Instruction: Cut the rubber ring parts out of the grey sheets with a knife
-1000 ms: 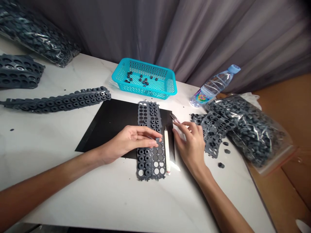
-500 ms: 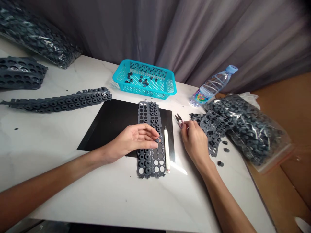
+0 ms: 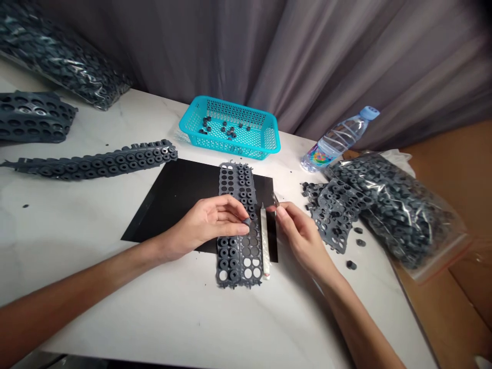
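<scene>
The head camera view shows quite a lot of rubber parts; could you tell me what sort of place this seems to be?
Probably a small hand-work bench for trimming moulded rubber parts. A grey rubber sheet of rings lies on a black mat, loose rings sit in a turquoise basket, and clear bags of parts wait alongside.

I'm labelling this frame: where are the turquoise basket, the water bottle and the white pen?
turquoise basket [image 3: 269,139]: head view, right-hand wall.
water bottle [image 3: 338,138]: head view, middle of the clear body.
white pen [image 3: 264,241]: head view, middle of the barrel.

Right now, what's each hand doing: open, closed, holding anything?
Left hand: pinching a small grey ring over the rubber sheet.
Right hand: closed on small snips.
</scene>
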`<state>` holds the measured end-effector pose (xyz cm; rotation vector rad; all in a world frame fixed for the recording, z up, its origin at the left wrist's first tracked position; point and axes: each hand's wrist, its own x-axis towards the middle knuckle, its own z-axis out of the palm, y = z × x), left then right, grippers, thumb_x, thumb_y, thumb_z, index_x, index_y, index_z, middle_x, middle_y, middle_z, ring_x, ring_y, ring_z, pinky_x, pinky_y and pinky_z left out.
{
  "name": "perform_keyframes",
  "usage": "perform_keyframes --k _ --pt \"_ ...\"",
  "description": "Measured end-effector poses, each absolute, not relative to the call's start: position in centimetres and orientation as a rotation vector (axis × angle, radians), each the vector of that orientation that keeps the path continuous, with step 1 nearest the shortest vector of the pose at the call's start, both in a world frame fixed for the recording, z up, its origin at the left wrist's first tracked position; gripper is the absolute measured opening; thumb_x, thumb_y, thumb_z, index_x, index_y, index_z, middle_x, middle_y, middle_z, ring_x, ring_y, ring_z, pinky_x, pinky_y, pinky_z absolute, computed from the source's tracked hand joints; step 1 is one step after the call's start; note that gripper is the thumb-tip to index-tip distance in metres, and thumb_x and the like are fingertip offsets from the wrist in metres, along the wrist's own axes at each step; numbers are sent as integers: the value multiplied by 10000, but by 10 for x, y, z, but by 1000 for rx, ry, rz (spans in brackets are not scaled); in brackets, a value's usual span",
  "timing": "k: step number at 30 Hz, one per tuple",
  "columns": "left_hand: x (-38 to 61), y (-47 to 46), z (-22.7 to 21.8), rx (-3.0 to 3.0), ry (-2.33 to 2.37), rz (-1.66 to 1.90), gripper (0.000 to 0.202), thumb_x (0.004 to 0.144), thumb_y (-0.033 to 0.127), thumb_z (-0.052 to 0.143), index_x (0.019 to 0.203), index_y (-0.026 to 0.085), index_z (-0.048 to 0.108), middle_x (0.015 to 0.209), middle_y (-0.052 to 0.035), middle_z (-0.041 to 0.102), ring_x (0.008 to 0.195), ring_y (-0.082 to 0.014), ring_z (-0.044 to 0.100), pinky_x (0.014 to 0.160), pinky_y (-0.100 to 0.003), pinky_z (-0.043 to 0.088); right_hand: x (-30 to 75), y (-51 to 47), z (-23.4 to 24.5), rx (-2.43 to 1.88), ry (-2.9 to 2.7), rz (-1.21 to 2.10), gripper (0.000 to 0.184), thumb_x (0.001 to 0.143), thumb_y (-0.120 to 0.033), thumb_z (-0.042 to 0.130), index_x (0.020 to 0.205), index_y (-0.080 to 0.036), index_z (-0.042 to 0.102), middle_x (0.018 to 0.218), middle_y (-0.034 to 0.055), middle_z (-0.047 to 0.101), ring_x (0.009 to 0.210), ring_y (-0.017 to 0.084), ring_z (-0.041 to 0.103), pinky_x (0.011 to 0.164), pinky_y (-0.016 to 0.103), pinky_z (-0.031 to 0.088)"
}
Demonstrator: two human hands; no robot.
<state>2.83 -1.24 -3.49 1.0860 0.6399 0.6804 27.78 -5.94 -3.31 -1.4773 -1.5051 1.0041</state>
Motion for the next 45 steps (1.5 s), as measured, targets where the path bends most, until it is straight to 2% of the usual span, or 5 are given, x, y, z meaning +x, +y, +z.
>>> perform_keyframes --k 4,12,22,41,45 --pt "29 -13 -34 1084 638 717 322 822 254 929 1046 191 706 1043 -15 714 993 -138 690 916 -266 557 268 -67 -27 -1336 -1544 1132 372 1076 -514 588 1143 -198 773 942 54 703 918 218 641 816 310 509" --pt "27 -13 -31 1125 664 788 416 776 237 959 1081 183 681 1019 -25 707 961 -142 686 923 -282 569 266 -70 -38 -1247 -1530 1212 319 1066 -444 646 1191 -222 839 778 20 610 716 161 529 671 287 451" --pt "25 -14 -32 1262 643 842 360 816 178 917 1091 187 685 1042 -26 723 989 -145 701 944 -275 573 270 -70 -36 -1257 -1650 1127 310 1079 -409 634 1251 -239 829 873 51 680 746 177 564 690 307 461" --pt "23 -18 -28 1570 674 912 257 935 292 829 1125 190 690 1043 -42 729 1002 -170 694 913 -303 562 274 -66 -31 -1229 -1766 1141 323 1078 -397 637 1294 -238 818 838 55 685 771 201 581 711 321 466" --pt "22 -19 -26 1604 694 920 233 949 289 816 1120 194 689 1038 -34 733 1012 -163 690 929 -294 555 276 -67 -32 -1256 -1770 1121 339 1079 -421 631 1305 -246 813 953 81 746 837 220 625 760 336 496"
